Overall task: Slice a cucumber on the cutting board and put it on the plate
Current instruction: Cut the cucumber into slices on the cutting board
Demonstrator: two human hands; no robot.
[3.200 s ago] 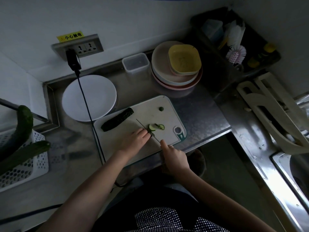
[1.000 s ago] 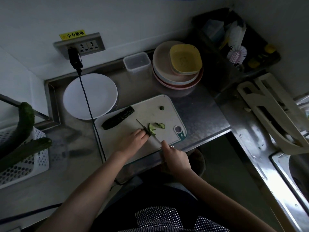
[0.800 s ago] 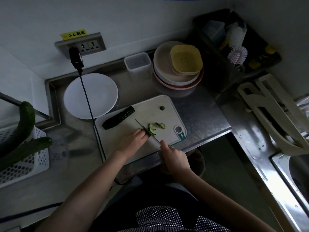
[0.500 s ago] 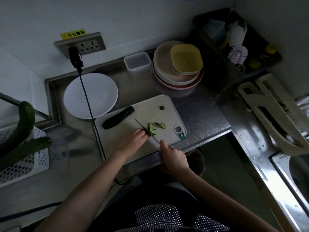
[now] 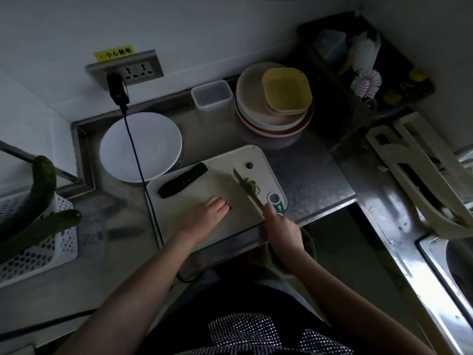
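Note:
A white cutting board (image 5: pixel 225 226) lies at the counter's front edge. A dark cucumber half (image 5: pixel 183 183) rests on its far left part. My left hand (image 5: pixel 207 213) covers and holds down a shorter cucumber piece; only its dark tip (image 5: pixel 229 207) shows at my fingertips. My right hand (image 5: pixel 281 226) grips a knife, and its blade (image 5: pixel 243 179) lies tilted against a small heap of slices (image 5: pixel 253 187). A cut-off end (image 5: pixel 249 165) sits further back. The white plate (image 5: pixel 140 147) stands behind the board, to the left, with nothing on it.
A black cable (image 5: pixel 138 160) runs from the wall socket over the plate's edge and past the board's left side. Stacked plates with a yellow dish (image 5: pixel 273 98) and a clear box (image 5: pixel 211 94) stand behind. A white basket (image 5: pixel 33 242) at left holds two cucumbers. A sink is at right.
The knife has moved right, away from my left hand, pushing the slices toward the board's right side; its blade now shows its flat side. My left hand stays on the piece.

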